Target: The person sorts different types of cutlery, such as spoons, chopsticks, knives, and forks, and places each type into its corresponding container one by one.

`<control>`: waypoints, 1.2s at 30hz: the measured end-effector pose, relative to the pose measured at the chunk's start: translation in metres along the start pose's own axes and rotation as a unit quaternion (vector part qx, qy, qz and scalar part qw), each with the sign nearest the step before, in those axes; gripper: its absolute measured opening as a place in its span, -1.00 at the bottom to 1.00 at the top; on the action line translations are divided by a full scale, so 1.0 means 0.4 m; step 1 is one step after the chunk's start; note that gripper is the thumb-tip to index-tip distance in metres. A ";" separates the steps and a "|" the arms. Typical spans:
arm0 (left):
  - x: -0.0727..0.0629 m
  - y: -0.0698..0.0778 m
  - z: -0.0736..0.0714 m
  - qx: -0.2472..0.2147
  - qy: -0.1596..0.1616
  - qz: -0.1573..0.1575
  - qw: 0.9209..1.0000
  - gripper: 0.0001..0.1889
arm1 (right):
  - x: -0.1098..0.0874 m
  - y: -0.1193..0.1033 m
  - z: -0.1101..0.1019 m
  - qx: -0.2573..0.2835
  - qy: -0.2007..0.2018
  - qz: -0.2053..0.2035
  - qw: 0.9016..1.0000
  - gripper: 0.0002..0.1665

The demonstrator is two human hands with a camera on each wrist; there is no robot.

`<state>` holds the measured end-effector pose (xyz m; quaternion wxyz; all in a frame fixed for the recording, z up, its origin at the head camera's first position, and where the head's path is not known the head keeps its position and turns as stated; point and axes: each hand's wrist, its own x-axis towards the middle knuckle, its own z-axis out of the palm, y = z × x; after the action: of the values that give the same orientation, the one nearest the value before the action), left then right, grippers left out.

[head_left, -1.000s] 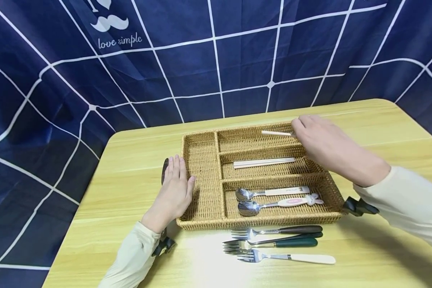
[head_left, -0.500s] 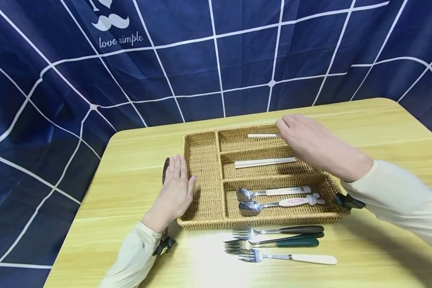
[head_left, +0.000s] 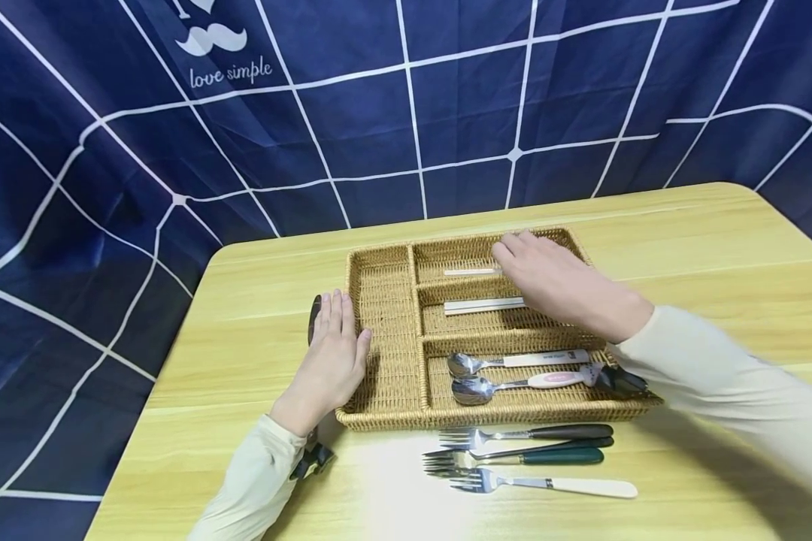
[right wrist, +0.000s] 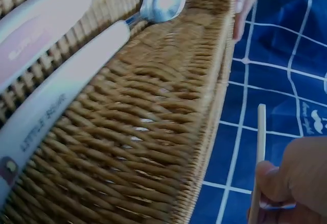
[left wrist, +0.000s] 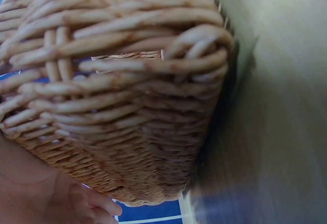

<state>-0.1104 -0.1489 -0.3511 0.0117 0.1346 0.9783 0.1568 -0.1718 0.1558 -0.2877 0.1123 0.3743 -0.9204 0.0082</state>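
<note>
A woven wicker tray [head_left: 384, 338] with dividers lies on the table. My right hand [head_left: 558, 282] pinches pale chopsticks [head_left: 472, 272] over its back compartment; in the right wrist view the thumb presses against a chopstick [right wrist: 261, 132]. How many sticks I hold is not clear. A white pair of chopsticks [head_left: 480, 306] lies in the middle compartment, its right end hidden under my right hand. Two spoons lie in the front compartment: one with a plain white handle [head_left: 544, 358], one pink and white [head_left: 555, 379]. My left hand [head_left: 328, 361], fingers straight, rests against the tray's left side.
Several forks lie in front of the tray, with a black handle [head_left: 571, 431], a green handle [head_left: 562, 455] and a white handle [head_left: 595, 488]. A dark rounded thing [head_left: 314, 319] shows beside my left fingers. Behind the table hangs a blue checked cloth [head_left: 467, 105].
My right hand has moved left and a little toward me with the chopsticks, from the tray's back right corner to over its back compartment. The left hand stays at the tray's side.
</note>
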 end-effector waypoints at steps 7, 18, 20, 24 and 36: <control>0.004 -0.002 0.004 0.004 0.002 0.002 1.000 -0.33 | 0.012 0.018 0.064 0.042 -0.048 -0.055 0.996 -0.55; 0.007 -0.001 0.003 -0.004 0.005 0.005 1.000 -0.32 | 0.002 0.017 0.102 -0.012 -0.067 -0.111 0.991 -0.81; 0.007 -0.001 0.002 -0.006 0.006 0.006 1.000 -0.32 | 0.008 0.017 0.101 -0.018 -0.096 -0.107 0.989 -0.87; 0.007 -0.001 0.003 -0.010 0.006 0.005 1.000 -0.32 | 0.019 0.019 0.103 -0.022 -0.153 -0.099 0.983 -0.88; 0.004 -0.002 0.001 -0.013 -0.004 -0.004 1.000 -0.31 | 0.021 0.020 0.129 0.004 -0.124 -0.088 0.988 -0.82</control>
<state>-0.1121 -0.1490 -0.3517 0.0176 0.1311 0.9767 0.1689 -0.1937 0.1506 -0.3354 -0.0043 0.4522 -0.8908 -0.0443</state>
